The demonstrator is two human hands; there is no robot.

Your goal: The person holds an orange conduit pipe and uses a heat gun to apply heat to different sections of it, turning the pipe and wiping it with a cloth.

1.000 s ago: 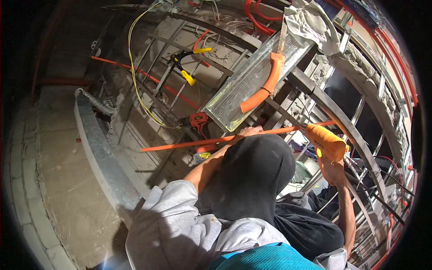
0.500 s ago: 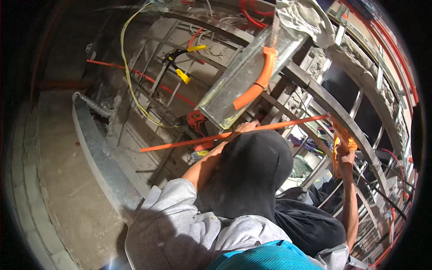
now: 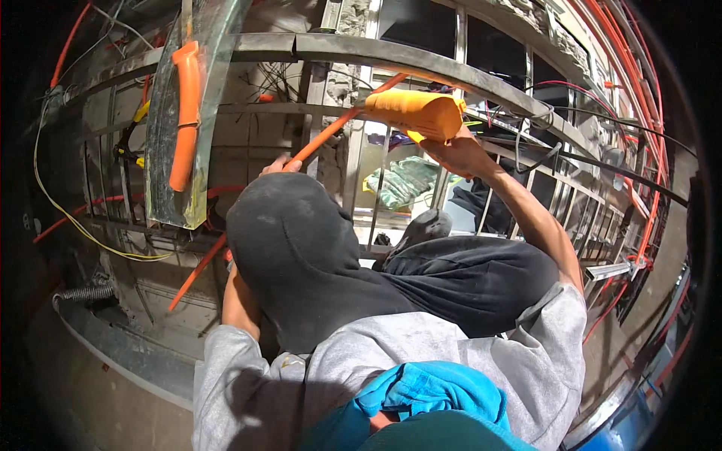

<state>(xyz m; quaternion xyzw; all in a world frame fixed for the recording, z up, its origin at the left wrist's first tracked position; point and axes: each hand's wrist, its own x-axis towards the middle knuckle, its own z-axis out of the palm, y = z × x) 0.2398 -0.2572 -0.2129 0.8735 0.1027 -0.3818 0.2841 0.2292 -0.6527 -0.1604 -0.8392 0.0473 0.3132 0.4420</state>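
A long orange conduit pipe [image 3: 327, 135] runs slantwise past my raised knee, its lower end [image 3: 194, 274] showing to the left. My left hand [image 3: 280, 167] is closed around the pipe just beyond the knee, with most of the fingers hidden. In my right hand [image 3: 460, 152] is a yellow-orange heat gun [image 3: 415, 114], gripped from below by its handle. Its narrow end points left and sits close to the pipe's upper stretch; whether they touch I cannot tell. Both of my legs, in black trousers [image 3: 293, 240], are bent in front of me.
A metal channel [image 3: 159, 158] on the left bears a curved orange pipe piece [image 3: 186, 120]. A metal frame bar [image 3: 361, 49] crosses beyond my hands. A yellow-and-black tool [image 3: 132, 135], partly hidden, lies behind the channel. A yellow cable [image 3: 83, 225] loops at far left.
My view has swung to the right. The pipe now slopes more steeply, and the heat gun lies sideways near its upper part. Both hands keep their grip.
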